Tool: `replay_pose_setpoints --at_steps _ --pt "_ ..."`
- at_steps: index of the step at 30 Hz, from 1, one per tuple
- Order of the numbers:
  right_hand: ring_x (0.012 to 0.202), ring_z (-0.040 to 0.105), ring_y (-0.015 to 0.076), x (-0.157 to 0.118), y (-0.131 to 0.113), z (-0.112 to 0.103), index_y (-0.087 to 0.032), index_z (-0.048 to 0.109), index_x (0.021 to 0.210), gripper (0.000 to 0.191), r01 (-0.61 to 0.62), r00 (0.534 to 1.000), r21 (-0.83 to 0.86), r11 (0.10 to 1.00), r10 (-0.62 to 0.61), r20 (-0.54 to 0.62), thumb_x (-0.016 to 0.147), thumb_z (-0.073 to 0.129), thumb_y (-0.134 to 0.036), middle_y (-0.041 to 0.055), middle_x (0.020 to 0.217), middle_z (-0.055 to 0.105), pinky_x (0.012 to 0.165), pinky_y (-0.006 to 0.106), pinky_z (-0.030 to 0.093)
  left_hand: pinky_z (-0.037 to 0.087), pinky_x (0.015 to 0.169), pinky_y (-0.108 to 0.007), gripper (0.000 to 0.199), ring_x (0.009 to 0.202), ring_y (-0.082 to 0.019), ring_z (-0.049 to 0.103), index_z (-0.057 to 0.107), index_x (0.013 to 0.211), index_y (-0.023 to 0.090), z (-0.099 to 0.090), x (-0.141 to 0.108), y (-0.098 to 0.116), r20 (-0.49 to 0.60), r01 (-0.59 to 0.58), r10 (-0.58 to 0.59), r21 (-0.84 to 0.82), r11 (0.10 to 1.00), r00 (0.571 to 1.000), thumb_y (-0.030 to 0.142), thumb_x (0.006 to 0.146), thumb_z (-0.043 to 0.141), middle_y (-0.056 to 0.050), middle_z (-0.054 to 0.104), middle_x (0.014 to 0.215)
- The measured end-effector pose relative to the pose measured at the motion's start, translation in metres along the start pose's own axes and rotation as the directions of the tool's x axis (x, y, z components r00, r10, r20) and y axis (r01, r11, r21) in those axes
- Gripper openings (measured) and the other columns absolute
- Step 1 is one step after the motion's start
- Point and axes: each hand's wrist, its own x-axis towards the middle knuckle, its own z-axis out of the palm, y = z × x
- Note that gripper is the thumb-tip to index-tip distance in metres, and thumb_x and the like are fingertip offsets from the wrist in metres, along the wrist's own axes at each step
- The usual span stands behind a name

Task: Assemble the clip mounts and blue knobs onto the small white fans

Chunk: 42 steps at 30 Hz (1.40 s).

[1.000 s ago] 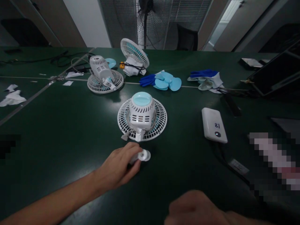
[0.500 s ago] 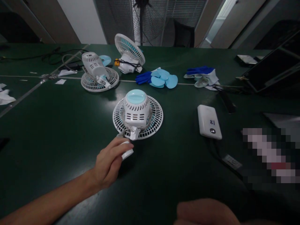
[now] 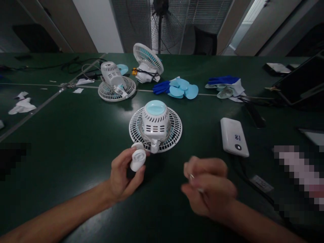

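My left hand (image 3: 121,177) grips a small white plastic piece (image 3: 138,160) with a round, hollow-looking end turned up, just in front of the nearest fan. That fan (image 3: 155,126) lies grille-down on the table, its white motor housing and pale blue cap upward, with a cord wound around the housing. To the right, my right hand (image 3: 211,185) is closed in a pinch above the table. Something small and light-coloured shows between its fingers, too blurred to name. The two hands are apart.
Two more white fans (image 3: 112,76) (image 3: 146,64) stand farther back. Pale blue fan blades (image 3: 183,88) lie by blue gloves (image 3: 162,87); another glove pair (image 3: 225,86) is to their right. A white power bank (image 3: 234,136) with a cable lies on the green table (image 3: 83,141).
My right hand has come up from the bottom edge to beside my left hand. My left hand has turned the white piece so its round end shows. The view has shifted slightly left.
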Motion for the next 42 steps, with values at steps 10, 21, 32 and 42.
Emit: replay_pose_setpoints --at_steps 10,21,32,42 --pt "0.112 0.061 0.0225 0.039 0.035 0.032 -0.027 0.068 0.119 0.028 -0.132 0.978 0.129 0.983 0.15 -0.142 0.098 0.06 -0.011 0.0065 0.118 0.057 0.092 0.041 0.057 0.052 0.057 -0.024 0.039 0.056 -0.013 0.062 0.058 0.122 0.014 -0.001 0.014 0.001 0.076 -0.183 0.175 0.118 0.976 0.982 0.038 0.095 0.073 0.0 0.068 0.072" --pt "0.116 0.064 0.0204 0.038 0.03 0.03 -0.025 0.062 0.128 0.034 -0.048 0.998 0.129 0.99 0.054 -0.045 0.098 0.061 -0.009 0.0062 0.122 0.064 0.1 0.04 0.057 0.04 0.056 -0.026 0.031 0.059 -0.012 0.051 0.059 0.098 0.015 -0.001 0.009 -0.004 0.173 -0.216 0.194 0.116 0.97 0.965 0.035 0.09 0.081 0.002 0.057 0.069" --pt "0.122 0.063 0.0207 0.035 0.029 0.03 -0.024 0.058 0.134 0.039 -0.008 1.0 0.169 0.986 0.006 0.014 0.098 0.06 -0.009 0.0071 0.127 0.065 0.108 0.041 0.054 0.052 0.063 -0.029 0.019 0.07 -0.018 0.059 0.058 0.111 0.01 0.001 0.008 0.001 0.318 -0.334 0.252 0.235 0.913 0.914 0.02 0.095 0.062 -0.006 0.064 0.081" --pt "0.126 0.06 0.0215 0.034 0.027 0.029 -0.024 0.056 0.138 0.041 0.037 0.998 0.174 0.984 -0.046 0.053 0.1 0.054 -0.008 0.0079 0.13 0.064 0.112 0.043 0.05 0.039 0.057 -0.033 0.028 0.061 -0.018 0.055 0.06 0.105 0.011 0.001 0.015 0.002 0.389 -0.463 0.324 0.348 0.815 0.862 0.039 0.104 0.056 -0.004 0.065 0.075"
